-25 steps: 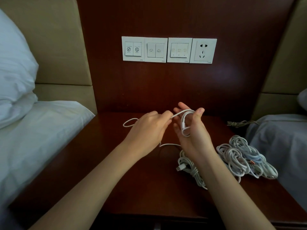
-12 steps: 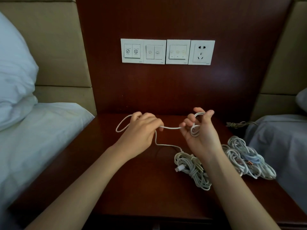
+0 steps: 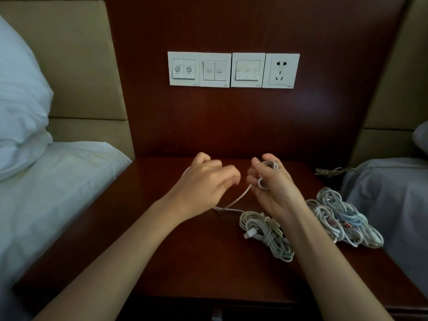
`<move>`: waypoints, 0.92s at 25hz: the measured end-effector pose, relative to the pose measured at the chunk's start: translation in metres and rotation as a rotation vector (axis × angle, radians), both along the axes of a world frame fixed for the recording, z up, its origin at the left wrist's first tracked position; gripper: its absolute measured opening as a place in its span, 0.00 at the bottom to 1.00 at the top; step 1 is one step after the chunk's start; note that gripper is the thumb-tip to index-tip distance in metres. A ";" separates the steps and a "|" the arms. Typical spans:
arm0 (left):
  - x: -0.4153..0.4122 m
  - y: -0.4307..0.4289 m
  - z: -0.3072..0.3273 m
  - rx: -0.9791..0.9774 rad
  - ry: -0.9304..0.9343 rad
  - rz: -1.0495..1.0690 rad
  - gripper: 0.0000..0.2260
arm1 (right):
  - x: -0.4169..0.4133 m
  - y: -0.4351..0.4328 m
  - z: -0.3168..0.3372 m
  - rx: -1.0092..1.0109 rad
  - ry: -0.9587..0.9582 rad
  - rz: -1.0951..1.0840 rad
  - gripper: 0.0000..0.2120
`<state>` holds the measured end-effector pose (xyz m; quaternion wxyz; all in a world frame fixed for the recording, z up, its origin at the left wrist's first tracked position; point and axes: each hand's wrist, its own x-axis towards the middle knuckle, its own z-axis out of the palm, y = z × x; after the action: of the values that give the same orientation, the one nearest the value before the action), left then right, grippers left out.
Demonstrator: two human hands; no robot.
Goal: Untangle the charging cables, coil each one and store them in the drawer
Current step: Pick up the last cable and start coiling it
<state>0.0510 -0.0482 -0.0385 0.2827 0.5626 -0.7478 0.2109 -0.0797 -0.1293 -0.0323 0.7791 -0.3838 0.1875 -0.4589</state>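
A white charging cable [image 3: 240,197] runs between both hands above the dark wooden nightstand [image 3: 176,258]. My right hand [image 3: 271,184] holds small loops of it wound round its fingers. My left hand [image 3: 206,181], fingers curled, grips the free length of the same cable just left of the right hand. A bundled white cable [image 3: 266,232] with a visible plug lies on the nightstand beneath my right forearm. A tangled pile of white and pale blue cables [image 3: 342,216] sits further right. The drawer is out of sight.
Beds with white bedding flank the nightstand, one on the left [image 3: 46,193] and one on the right [image 3: 393,205]. A switch and socket panel [image 3: 232,69] is on the wooden wall behind. A thin dark cord [image 3: 331,171] lies at the back right.
My left hand has moved right, back close to the right hand, carrying the cable with it. The stretched strand between the hands now sags toward the nightstand.
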 end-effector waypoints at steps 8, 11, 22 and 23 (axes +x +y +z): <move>-0.012 -0.005 -0.010 0.024 -0.225 0.150 0.15 | 0.000 -0.001 0.006 0.018 -0.033 -0.060 0.11; -0.004 -0.007 -0.011 -0.093 -0.149 0.092 0.13 | -0.002 -0.003 0.008 0.038 -0.016 -0.122 0.13; -0.001 0.000 0.001 -0.102 -0.119 0.066 0.10 | -0.009 -0.008 0.005 0.055 0.118 0.059 0.14; -0.004 -0.001 0.001 -0.080 -0.104 0.030 0.10 | -0.007 -0.005 0.003 0.001 0.208 0.107 0.14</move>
<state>0.0465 -0.0487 -0.0370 0.2626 0.5501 -0.7440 0.2737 -0.0869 -0.1347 -0.0292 0.7789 -0.4384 0.2466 -0.3744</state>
